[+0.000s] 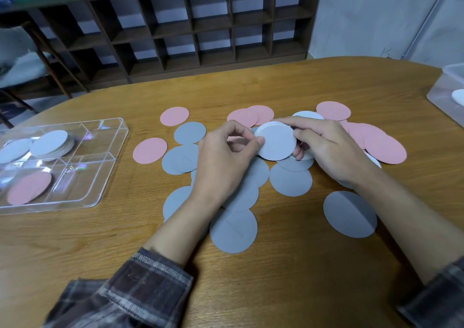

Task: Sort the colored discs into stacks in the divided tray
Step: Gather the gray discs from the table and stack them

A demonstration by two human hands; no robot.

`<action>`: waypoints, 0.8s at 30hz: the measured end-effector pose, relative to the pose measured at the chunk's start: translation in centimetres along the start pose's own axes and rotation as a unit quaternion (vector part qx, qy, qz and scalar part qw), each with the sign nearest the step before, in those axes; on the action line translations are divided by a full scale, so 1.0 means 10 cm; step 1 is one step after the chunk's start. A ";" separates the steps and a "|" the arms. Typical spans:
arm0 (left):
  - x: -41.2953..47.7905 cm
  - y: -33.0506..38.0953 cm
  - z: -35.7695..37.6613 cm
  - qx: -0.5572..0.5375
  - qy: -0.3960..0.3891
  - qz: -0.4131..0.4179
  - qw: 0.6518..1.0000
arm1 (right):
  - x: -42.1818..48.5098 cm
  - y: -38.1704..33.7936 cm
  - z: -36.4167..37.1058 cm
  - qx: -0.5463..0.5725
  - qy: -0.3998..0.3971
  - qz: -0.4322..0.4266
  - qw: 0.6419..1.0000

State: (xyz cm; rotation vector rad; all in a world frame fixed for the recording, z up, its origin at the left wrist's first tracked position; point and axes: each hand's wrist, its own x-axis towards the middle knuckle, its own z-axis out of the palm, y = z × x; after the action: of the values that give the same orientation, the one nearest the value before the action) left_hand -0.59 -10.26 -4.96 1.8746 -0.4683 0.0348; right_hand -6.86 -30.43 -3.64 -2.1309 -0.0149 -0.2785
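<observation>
While my left hand [226, 157] and right hand [329, 149] pinch a round white card stack [277, 140], flat grey card discs [290, 179] lie under my fingers [308, 136].

A home-like room or office: dark wooden cubby shelving [173, 31] behind the table's [276, 86] far edge, with a cushioned chair [17, 61] beside it.

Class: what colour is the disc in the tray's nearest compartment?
Pink. The disc shows best in the head view, lying in the tray.
</observation>
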 end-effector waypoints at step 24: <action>0.05 0.01 -0.02 0.220 -0.097 0.152 0.959 | -0.03 0.15 -0.38 -0.074 0.139 -0.036 0.987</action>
State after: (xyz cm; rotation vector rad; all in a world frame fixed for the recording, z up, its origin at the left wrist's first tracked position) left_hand -0.11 -10.26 -4.68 2.2331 -0.9455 0.1747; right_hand -7.70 -34.33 -2.97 -2.2244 0.0935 -0.6343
